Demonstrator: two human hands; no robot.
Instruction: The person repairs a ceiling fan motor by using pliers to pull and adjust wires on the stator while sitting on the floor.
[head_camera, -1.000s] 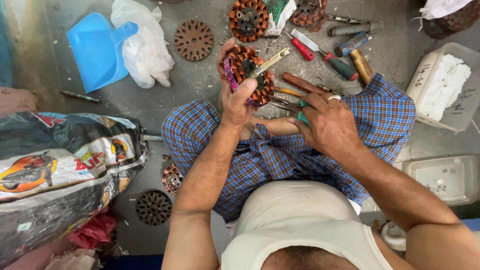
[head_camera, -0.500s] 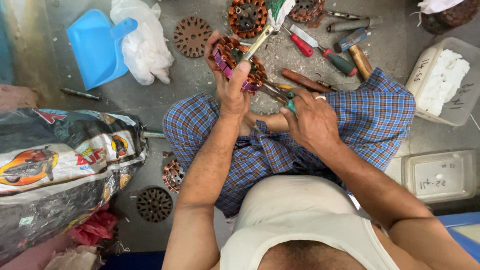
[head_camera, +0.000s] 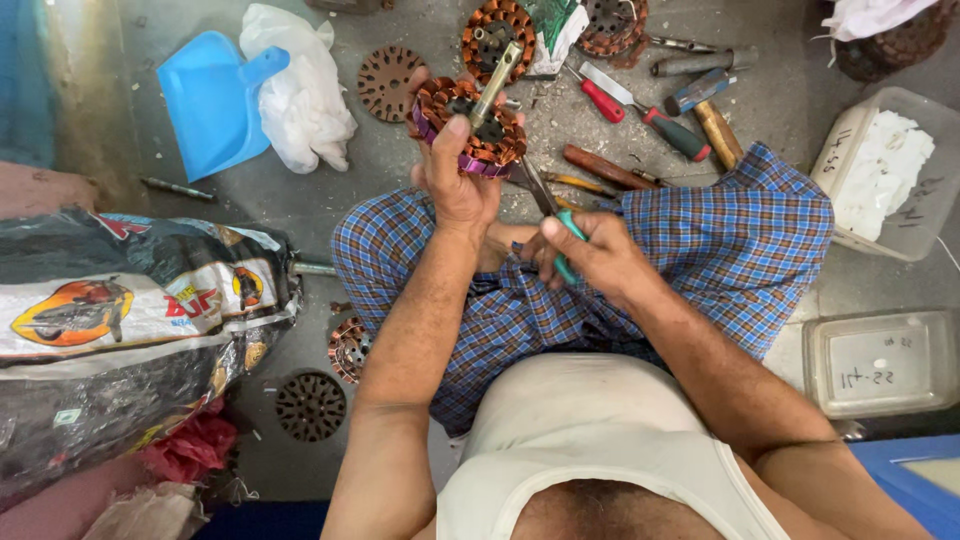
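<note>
Left hand (head_camera: 458, 170): raised toward 12 o'clock, fingers clenched. Right hand (head_camera: 590, 250): lower, at 3 o'clock, fist closed, forearms converging.

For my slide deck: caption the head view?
Left hand holds copper-wound stator; right hand grips green-handled pliers.

Copper-wound stator (head_camera: 470, 125); green-handled pliers (head_camera: 566, 248); blue dustpan (head_camera: 212, 100); checked cloth (head_camera: 740, 240).

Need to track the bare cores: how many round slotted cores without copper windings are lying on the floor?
2. One bare slotted core lies beside the white plastic bag; another sits near the printed sack. More may be hidden under the sack or legs.
</note>
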